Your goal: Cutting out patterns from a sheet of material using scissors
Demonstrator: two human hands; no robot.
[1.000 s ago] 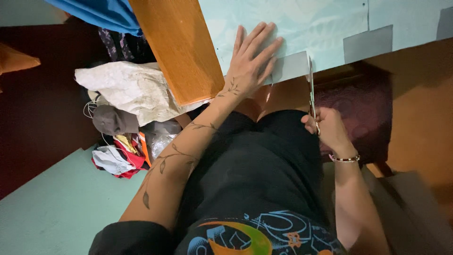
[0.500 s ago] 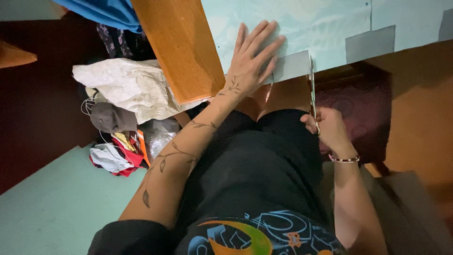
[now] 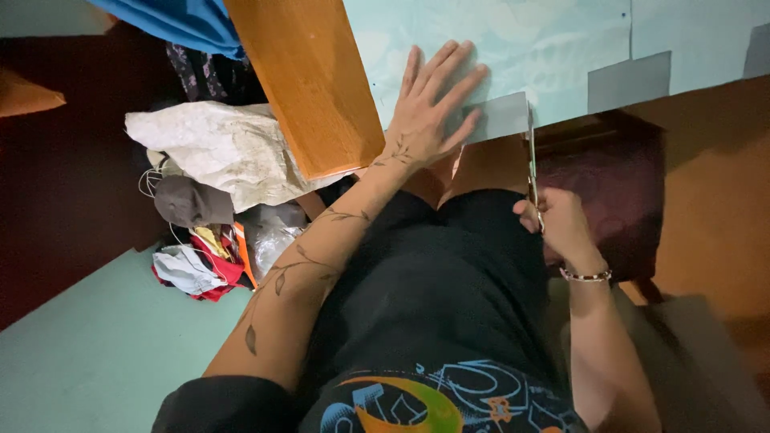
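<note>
Wooden plank (image 3: 309, 88), white sack (image 3: 224, 152) — grey cap (image 3: 192, 204); blue cloth (image 3: 172, 20)

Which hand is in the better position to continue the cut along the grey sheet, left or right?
Right. The right hand already grips the scissors, whose blades point up at the edge of the grey sheet. The left hand lies flat with spread fingers, pressing the sheet down.

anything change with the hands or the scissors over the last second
Hardly anything moved. The left hand stays pressed flat, fingers spread, on the pale sheet next to the grey flap. The right hand keeps its hold on the scissors, whose blades point up at the sheet's edge as before; any advance is too small to tell. Nothing was picked up or let go. The wooden board and the cloth pile lie unchanged.
</note>
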